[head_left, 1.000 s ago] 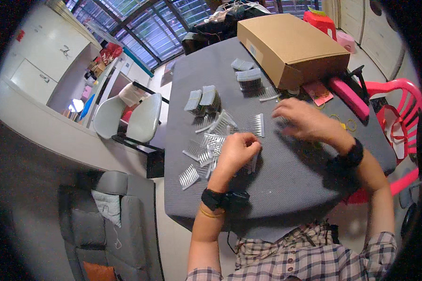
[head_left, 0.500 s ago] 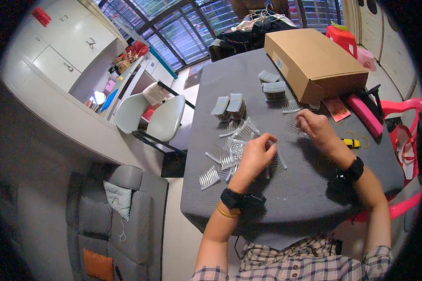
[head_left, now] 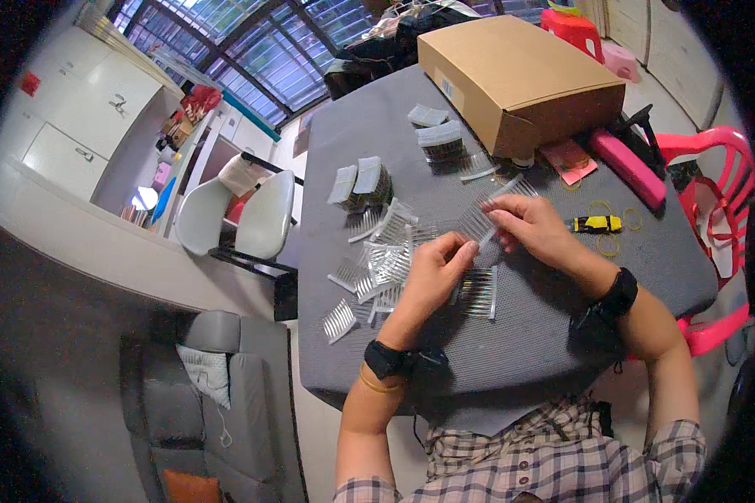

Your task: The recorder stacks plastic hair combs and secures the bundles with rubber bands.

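Between my hands is a clear plastic hair comb (head_left: pixel 477 225), tilted above the table; it may be more than one layered together. My left hand (head_left: pixel 436 270) is closed in a pinch at its lower end. With bent fingers my right hand (head_left: pixel 538 231) grips the upper right part. Left of my left hand spreads a loose pile of clear combs (head_left: pixel 386 261), overlapping at various angles. Another comb (head_left: pixel 480 293) lies flat beside my left hand, partly covered by it. Farther off stand banded-looking comb stacks (head_left: pixel 362 184), with further stacks (head_left: pixel 441 141) near the box.
A large brown cardboard box (head_left: pixel 520 71) occupies the table's far right. Near it lie a pink packet (head_left: pixel 569 159), a long pink case (head_left: pixel 627 169), a yellow-and-black tool (head_left: pixel 597 224) and thin rubber bands (head_left: pixel 632 220). A pink chair (head_left: pixel 713 323) stands at the right edge.
My hands have come together, and the comb from my right hand is now gripped by both. A flat comb near my left hand shows more fully. The whole view has shifted slightly.
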A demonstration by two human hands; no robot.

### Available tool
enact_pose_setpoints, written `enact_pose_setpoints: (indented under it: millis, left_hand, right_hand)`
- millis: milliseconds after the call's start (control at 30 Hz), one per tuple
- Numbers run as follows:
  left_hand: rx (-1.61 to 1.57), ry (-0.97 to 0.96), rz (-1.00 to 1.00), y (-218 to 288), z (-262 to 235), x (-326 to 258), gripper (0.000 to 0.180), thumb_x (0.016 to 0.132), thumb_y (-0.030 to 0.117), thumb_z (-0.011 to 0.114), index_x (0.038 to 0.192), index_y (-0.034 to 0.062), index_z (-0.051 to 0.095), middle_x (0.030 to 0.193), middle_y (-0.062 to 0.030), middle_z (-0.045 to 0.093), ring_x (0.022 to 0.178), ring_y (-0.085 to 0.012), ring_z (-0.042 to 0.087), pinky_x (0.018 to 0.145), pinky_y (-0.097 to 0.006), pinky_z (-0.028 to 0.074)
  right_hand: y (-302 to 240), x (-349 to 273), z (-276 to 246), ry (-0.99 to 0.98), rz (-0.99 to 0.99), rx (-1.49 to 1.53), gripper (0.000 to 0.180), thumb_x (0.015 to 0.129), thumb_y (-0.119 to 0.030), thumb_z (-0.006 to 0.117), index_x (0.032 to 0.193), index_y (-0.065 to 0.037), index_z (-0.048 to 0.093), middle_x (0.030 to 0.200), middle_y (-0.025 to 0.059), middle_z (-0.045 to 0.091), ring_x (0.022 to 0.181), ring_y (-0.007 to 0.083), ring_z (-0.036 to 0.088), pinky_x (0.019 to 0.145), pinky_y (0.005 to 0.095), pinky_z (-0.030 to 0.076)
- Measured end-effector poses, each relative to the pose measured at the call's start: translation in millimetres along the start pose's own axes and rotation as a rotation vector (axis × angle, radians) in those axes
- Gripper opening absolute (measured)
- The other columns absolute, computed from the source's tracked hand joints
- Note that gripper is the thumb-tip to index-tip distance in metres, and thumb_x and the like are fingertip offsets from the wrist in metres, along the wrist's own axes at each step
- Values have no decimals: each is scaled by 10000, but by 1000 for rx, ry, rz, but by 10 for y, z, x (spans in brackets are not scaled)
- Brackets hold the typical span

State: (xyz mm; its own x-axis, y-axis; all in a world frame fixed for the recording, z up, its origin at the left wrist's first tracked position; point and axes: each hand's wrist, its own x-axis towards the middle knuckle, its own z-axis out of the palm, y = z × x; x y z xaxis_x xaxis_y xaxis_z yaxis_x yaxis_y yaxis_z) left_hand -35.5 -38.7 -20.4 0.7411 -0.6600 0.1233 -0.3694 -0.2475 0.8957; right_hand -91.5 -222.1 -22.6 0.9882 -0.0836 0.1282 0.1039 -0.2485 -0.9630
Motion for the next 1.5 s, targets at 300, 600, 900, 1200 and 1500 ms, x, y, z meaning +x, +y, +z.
enact_pose_setpoints:
  millis: [300,600,900,1200,1500]
  left_hand:
    - [-157,-63,-148,15,-18,-34,151,818,110,557,869,-32,569,656,-43,594,632,-83,560,593,-216,448]
    - [-250,-48,-46,-104,-17,-48,180,842,63,485,996,-30,500,766,-69,572,712,-102,559,642,-230,452]
    - [52,-44,-12,-70,-89,-13,162,833,128,531,941,7,539,829,-30,544,718,-83,502,653,-221,413]
    - [200,281,170,74,-9,-11,266,777,153,623,999,27,548,733,-24,569,610,-76,487,575,-218,415]
    - [77,154,77,135,34,-38,198,850,172,514,827,2,612,596,-18,538,546,-76,471,507,-222,377]
  right_hand:
    - [-17,-55,-19,-92,-6,20,270,864,-74,471,1117,3,522,731,34,575,629,62,543,570,203,473]
    - [96,-18,-126,-58,-308,-323,397,746,59,478,1135,-16,500,845,97,593,746,188,573,704,284,469]
    - [158,72,-375,176,-276,-971,541,648,-158,693,1135,-57,480,1051,117,498,965,289,465,829,383,387]
    - [-105,44,-380,203,-268,-382,157,678,-99,669,811,-39,615,734,92,560,688,198,558,600,297,444]
    - [-26,-41,-125,-45,-321,-157,214,684,-17,575,888,-40,638,761,83,592,690,162,553,615,269,442]
